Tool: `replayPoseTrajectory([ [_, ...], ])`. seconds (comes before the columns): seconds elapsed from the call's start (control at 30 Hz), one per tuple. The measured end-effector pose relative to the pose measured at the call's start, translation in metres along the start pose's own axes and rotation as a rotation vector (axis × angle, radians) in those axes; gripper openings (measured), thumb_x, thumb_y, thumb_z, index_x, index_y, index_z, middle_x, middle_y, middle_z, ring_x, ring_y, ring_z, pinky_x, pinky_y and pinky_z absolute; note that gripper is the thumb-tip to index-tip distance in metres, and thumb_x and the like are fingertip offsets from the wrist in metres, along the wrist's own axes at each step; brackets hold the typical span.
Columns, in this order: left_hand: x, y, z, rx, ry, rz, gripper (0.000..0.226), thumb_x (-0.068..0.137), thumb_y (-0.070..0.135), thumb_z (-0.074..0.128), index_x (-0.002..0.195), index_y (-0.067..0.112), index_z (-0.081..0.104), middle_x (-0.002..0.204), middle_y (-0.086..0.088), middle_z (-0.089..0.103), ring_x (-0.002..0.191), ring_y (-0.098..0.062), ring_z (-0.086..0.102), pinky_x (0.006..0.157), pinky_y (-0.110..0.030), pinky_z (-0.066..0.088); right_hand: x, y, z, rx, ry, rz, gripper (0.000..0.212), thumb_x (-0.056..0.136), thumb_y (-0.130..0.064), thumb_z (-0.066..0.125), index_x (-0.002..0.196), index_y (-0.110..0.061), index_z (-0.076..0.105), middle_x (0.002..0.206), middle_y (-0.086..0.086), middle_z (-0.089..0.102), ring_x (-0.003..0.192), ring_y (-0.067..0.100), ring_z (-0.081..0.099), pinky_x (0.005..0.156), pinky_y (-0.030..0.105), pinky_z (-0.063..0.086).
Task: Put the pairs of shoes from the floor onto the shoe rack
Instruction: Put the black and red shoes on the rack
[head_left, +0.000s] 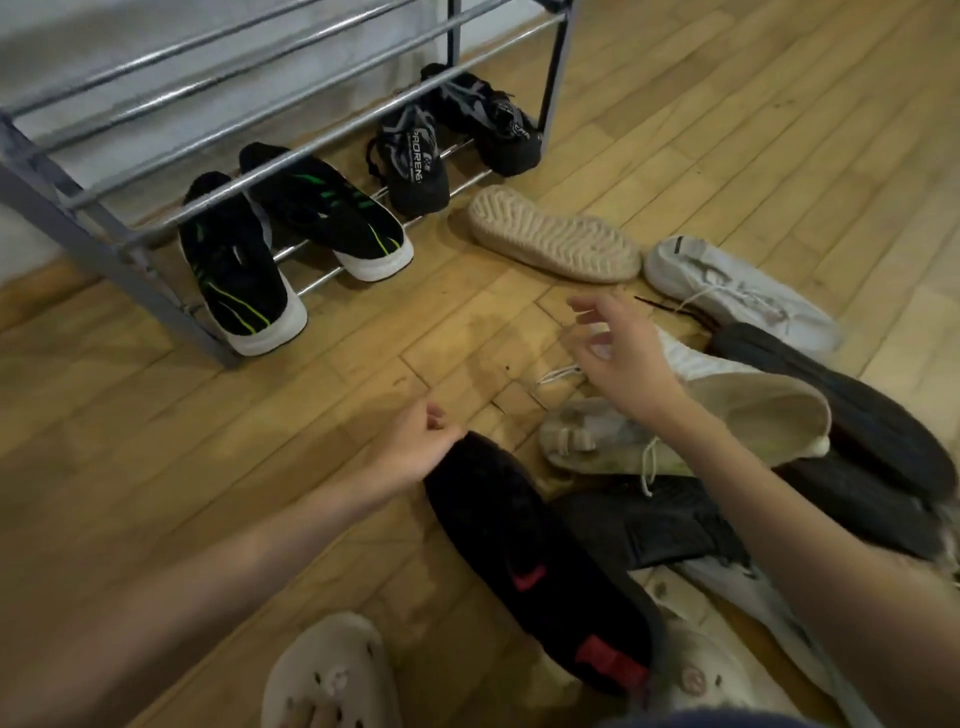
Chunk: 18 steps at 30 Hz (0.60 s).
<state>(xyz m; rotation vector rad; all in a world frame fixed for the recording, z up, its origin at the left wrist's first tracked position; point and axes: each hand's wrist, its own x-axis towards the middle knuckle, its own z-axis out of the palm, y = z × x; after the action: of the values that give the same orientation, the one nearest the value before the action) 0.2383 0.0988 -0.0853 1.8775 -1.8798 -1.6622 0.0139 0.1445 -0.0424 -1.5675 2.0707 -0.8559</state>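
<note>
The wooden floor (322, 415) fills most of what I see, its boards running at angles under everything. At the upper left stands the shoe rack (218, 109), a grey metal frame with long bars. On its lowest bars sit two pairs, toes pointing out toward me: the black shoes with green stripes (234, 270) and white soles on the left, and the black laced shoes (415, 161) with white lettering on the right, just inside the rack's right leg.

The pile of shoes (727, 457) still on the floor lies to my right, well apart from the rack. In it I can pick out a pale shoe turned sole up (553, 234) nearest the rack, a white laced shoe (737, 291) just beside it, dark shoes lying sole up at the far right, and a black shoe with red marks (540, 561) closest to me. The middle of the pile is blurred, so I can't sort which shoes there make a pair.

My right hand (623, 358) hovers over the pile with its fingers spread apart and loosely bent, gripping nothing. My left hand (415, 441) sits at the toe of the black shoe with red marks, fingers curled in toward the palm; it seems to hold nothing. At the bottom edge, my pale clog (322, 670) shows.
</note>
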Motion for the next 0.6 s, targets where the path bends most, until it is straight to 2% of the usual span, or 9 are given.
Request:
replayPoseTrajectory([
  [0.03, -0.003, -0.007, 0.001, 0.0, 0.007, -0.015, 0.042, 0.089, 0.038, 0.059, 0.123, 0.013, 0.052, 0.118, -0.001, 0.055, 0.11, -0.018, 0.052, 0.093, -0.031, 0.043, -0.015, -0.002, -0.001, 0.032, 0.015, 0.011, 0.033, 0.092, -0.008, 0.058, 0.125, -0.009, 0.055, 0.118, 0.005, 0.057, 0.106, 0.014, 0.056, 0.088, 0.027, 0.052],
  [0.1, -0.01, -0.014, 0.001, -0.048, -0.004, -0.034, 0.051, 0.088, 0.048, 0.059, 0.124, 0.013, 0.052, 0.119, 0.001, 0.055, 0.108, -0.015, 0.051, 0.089, -0.03, 0.041, -0.044, -0.004, -0.001, 0.091, 0.028, 0.036, 0.032, 0.092, -0.006, 0.058, 0.123, -0.01, 0.056, 0.113, 0.001, 0.06, 0.1, 0.01, 0.058, 0.082, 0.015, 0.05],
  [0.17, -0.014, -0.017, 0.0, -0.094, -0.03, -0.053, 0.051, 0.091, 0.047, 0.056, 0.126, 0.01, 0.048, 0.118, 0.002, 0.051, 0.108, -0.014, 0.048, 0.086, -0.028, 0.038, -0.071, -0.004, 0.001, 0.133, 0.013, 0.078, 0.031, 0.091, -0.005, 0.059, 0.121, -0.011, 0.057, 0.109, 0.0, 0.063, 0.096, 0.008, 0.06, 0.078, 0.012, 0.049],
  [0.3, -0.012, -0.016, -0.004, -0.128, -0.011, -0.021, 0.038, 0.096, 0.03, 0.054, 0.125, 0.005, 0.051, 0.123, -0.007, 0.058, 0.115, -0.024, 0.055, 0.097, -0.039, 0.048, -0.107, -0.004, 0.012, 0.187, -0.136, 0.172, 0.035, 0.091, -0.014, 0.063, 0.126, -0.011, 0.056, 0.104, 0.002, 0.067, 0.096, 0.012, 0.064, 0.076, 0.014, 0.051],
  [0.43, -0.012, 0.012, -0.006, -0.103, 0.016, 0.145, 0.022, 0.095, 0.029, 0.056, 0.107, 0.011, 0.057, 0.106, -0.007, 0.063, 0.102, -0.024, 0.06, 0.089, -0.042, 0.051, -0.122, -0.006, 0.019, 0.169, -0.29, 0.241, 0.053, 0.089, -0.033, 0.065, 0.137, -0.014, 0.05, 0.111, -0.002, 0.068, 0.102, 0.007, 0.064, 0.086, 0.018, 0.052],
  [0.5, -0.015, 0.034, -0.005, -0.047, 0.03, 0.243, 0.024, 0.093, 0.034, 0.058, 0.103, 0.012, 0.057, 0.1, -0.005, 0.063, 0.095, -0.022, 0.06, 0.086, -0.042, 0.05, -0.122, -0.009, 0.02, 0.193, -0.288, 0.27, 0.05, 0.089, -0.034, 0.066, 0.133, -0.014, 0.053, 0.112, -0.006, 0.067, 0.102, 0.005, 0.063, 0.085, 0.015, 0.05],
  [0.6, -0.019, 0.064, -0.004, -0.048, 0.007, 0.369, 0.03, 0.085, 0.041, 0.065, 0.095, 0.013, 0.061, 0.092, -0.003, 0.068, 0.089, -0.02, 0.064, 0.082, -0.043, 0.051, -0.118, -0.015, 0.014, 0.317, -0.159, 0.354, 0.032, 0.09, -0.019, 0.066, 0.118, -0.005, 0.063, 0.107, 0.005, 0.07, 0.099, 0.014, 0.066, 0.086, 0.03, 0.054],
])
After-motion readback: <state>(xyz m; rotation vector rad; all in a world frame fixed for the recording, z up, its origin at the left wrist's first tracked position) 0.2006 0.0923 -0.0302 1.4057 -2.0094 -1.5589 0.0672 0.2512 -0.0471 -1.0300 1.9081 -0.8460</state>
